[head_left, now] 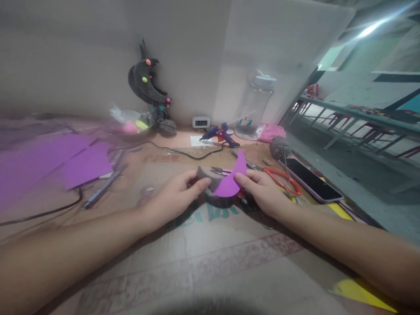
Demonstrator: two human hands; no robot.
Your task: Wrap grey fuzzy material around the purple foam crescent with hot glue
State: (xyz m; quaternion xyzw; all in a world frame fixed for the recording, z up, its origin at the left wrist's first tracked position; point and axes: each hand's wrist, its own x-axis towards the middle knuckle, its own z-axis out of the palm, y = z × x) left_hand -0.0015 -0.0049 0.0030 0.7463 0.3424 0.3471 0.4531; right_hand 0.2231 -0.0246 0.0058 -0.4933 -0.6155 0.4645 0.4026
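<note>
Crescent (229, 186) is held over the middle of the worktop (203, 249), pinched in left hand (182, 192) and right hand (264, 190). Left part is covered grey, right part is bare purple; judged about half covered. Grey yarn ball (280, 148) is placed near right edge. Dark crescent (141, 83) with coloured balls, apparently finished, is seen above far edge.

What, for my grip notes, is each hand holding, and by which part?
Right hand: the purple crescent, by its outer curved edge. Left hand: the grey piece, by its left end.
</note>
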